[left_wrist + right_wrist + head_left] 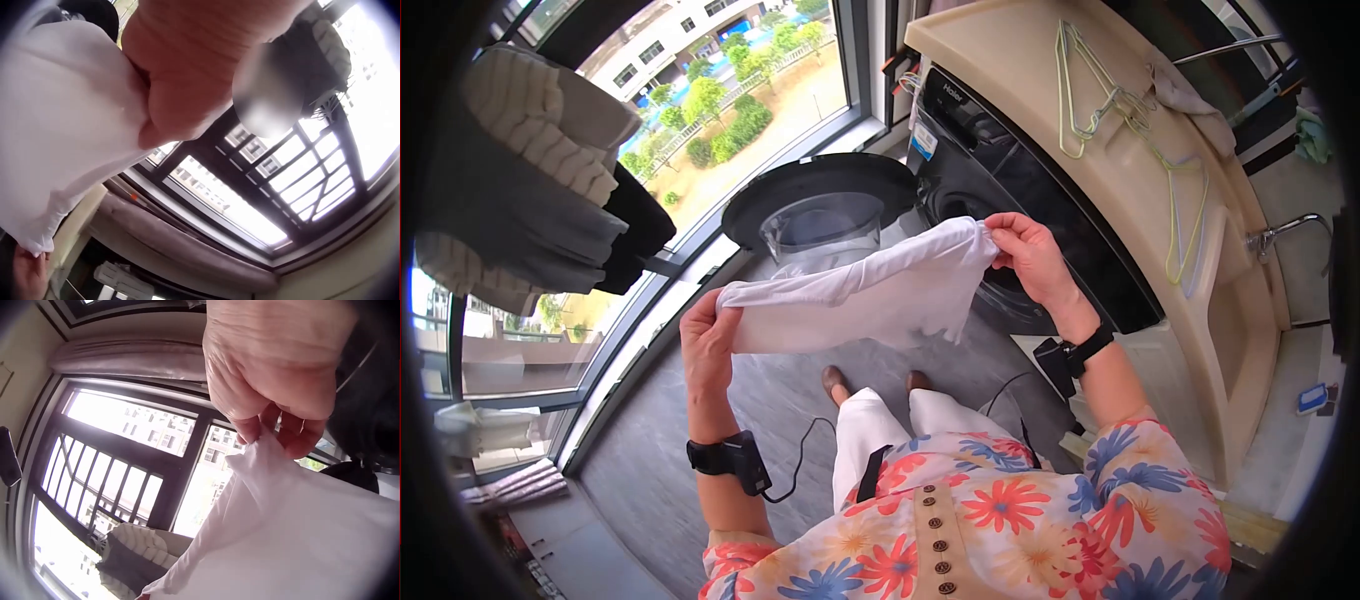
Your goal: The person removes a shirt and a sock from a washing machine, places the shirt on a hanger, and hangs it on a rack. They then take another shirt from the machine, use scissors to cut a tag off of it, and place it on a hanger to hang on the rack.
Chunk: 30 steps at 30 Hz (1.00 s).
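Observation:
A thin white cloth garment [860, 300] is stretched between both hands at about waist height, its lower edge hanging loose. On the left, the left hand [709, 340] grips one end with thumb and fingers. Its opposite corner is pinched by the right hand [1034, 258], fingertips bunching the fabric, as the right wrist view shows at the white cloth [269, 469]. In the left wrist view the left hand [187, 69] covers part of the garment [69, 119]. Just beyond the garment is the open round door [820, 205] of a black washing machine [1040, 200].
Several wire hangers [1090, 110] lie on the beige counter [980, 40] above the washer, near a tap [1290, 232]. Striped and grey clothes [540, 170] hang by the window at left. Grey floor [660, 440] surrounds the person's feet.

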### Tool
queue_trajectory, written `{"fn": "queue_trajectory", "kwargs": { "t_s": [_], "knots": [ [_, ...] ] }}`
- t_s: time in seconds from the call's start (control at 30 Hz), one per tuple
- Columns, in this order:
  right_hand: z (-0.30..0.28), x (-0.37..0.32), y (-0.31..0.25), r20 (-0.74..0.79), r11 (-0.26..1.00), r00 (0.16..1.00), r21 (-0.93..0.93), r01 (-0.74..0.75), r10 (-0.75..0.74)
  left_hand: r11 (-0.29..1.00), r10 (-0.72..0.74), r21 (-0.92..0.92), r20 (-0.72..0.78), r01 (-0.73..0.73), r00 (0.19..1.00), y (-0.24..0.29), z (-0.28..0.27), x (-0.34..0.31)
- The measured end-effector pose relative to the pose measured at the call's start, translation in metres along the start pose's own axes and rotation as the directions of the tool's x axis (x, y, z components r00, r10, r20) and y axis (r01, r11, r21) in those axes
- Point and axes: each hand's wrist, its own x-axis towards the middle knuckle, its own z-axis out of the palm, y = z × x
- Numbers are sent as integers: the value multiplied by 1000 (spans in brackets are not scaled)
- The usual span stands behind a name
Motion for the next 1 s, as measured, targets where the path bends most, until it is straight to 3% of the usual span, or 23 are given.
{"fn": "queue_trajectory", "kwargs": {
  "t_s": [0.1,0.13,0.23,0.4,0.47,0.5,0.53,0.57,0.6,0.63,0.67,0.7,0.73,0.8,0.83,0.87,0.9,0.93,1.0],
  "knots": [
    [23,-5,-35,68,994,994,73,85,-90,963,62,-264,0,-60,998,34,-7,-30],
    [28,0,-35,99,993,991,75,88,-95,963,75,-257,-28,-79,997,34,-12,-33],
    [48,15,-34,128,995,987,3,-100,98,982,-17,-190,-68,4,998,22,-32,-39],
    [117,0,-74,303,998,952,39,-51,36,982,123,-104,-282,-158,952,29,-69,-53],
    [154,-4,-81,370,983,929,171,-72,4,988,111,134,-255,-78,961,22,-83,-62],
    [175,-9,-83,417,971,909,216,-106,7,966,196,217,-254,-142,947,14,-79,-69],
    [197,-16,-84,430,972,903,205,-115,16,726,326,687,-296,-37,898,6,-82,-81],
    [219,-24,-84,489,961,872,230,-153,21,660,371,749,-260,-56,892,-11,-85,-92],
    [242,-32,-82,545,947,838,255,-194,24,719,289,694,-251,-36,924,-26,-78,-105],
    [264,-43,-80,565,927,825,300,-226,19,716,-9,685,-184,135,983,-32,-66,-117],
    [285,-55,-78,583,903,812,343,-260,12,772,-285,568,-91,284,954,-41,-55,-126],
    [303,-65,-76,617,898,787,346,-271,-1,786,-294,554,-55,274,954,-44,-40,-138],
    [320,-74,-72,652,887,759,357,-294,-11,811,-100,571,-79,127,992,-62,-34,-142],
    [348,-96,-71,708,860,706,365,-356,-9,857,83,510,-268,69,960,-80,-37,-137],
    [358,-103,-70,713,862,701,356,-361,0,861,79,504,-277,74,958,-82,-45,-134],
    [367,-110,-69,769,886,638,323,-333,-41,979,-38,182,-296,95,954,-83,-58,-130],
    [372,-115,-67,820,907,567,295,-301,-79,981,-152,-159,-276,111,949,-80,-67,-133],
    [375,-114,-64,824,906,562,290,-308,-73,980,-156,-163,-283,113,946,-76,-75,-140],
    [374,-98,-54,857,969,456,239,60,-240,828,-187,-558,-169,62,968,-67,-91,-154]
  ]
}}
